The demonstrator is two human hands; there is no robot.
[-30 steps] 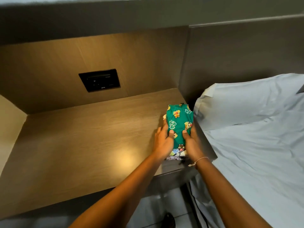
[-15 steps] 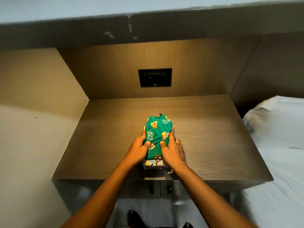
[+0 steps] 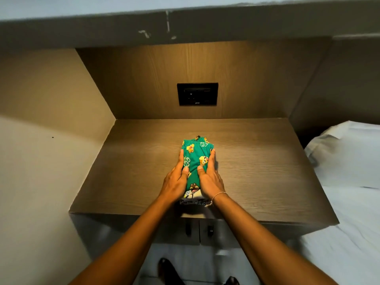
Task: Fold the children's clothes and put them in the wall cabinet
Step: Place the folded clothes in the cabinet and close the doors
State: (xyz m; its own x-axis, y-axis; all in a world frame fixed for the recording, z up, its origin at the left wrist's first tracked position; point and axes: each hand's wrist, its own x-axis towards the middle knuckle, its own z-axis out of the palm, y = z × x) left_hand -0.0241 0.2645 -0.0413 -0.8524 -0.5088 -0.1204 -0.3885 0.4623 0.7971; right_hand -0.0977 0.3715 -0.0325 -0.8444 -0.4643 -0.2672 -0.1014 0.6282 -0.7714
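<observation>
Under my fingers is the big brown wood-grain shelf top [image 3: 257, 165] of the wall unit, lit warm from above. It runs well past my fingertips to a matching wood-grain back panel [image 3: 144, 83], and a grey overhang [image 3: 205, 23] sits above that. Off to the right of my right fingers, well apart from them, there's a bed with a white sheet [image 3: 353, 233] and a white pillow [image 3: 345, 149] jammed up against the side of the unit. Straight beyond my fingertips, set into the back panel, is a black rectangular socket plate [image 3: 197, 94].

Between my fingers is the task thing: a small folded bundle of green children's clothes with cartoon animal prints [image 3: 196, 159], lying flat on the shelf near the front edge, about the middle. A paler printed layer peeks out under it at the wrist end.

My left hand [image 3: 176, 179] is flat against the bundle's left side with the thumb laid on top of the fabric, and my right hand [image 3: 209, 177] mirrors it on the right side, thumb on top too. So both are pressed onto it, fingers straight, squeezing it from either side, not curled into fists. Thin pale string bracelet [image 3: 219, 194] on my right wrist. Below my wrists are two small dark cabinet knobs [image 3: 210, 230] on the front, and the dark toes of my shoes [image 3: 167, 268] on the floor.
</observation>
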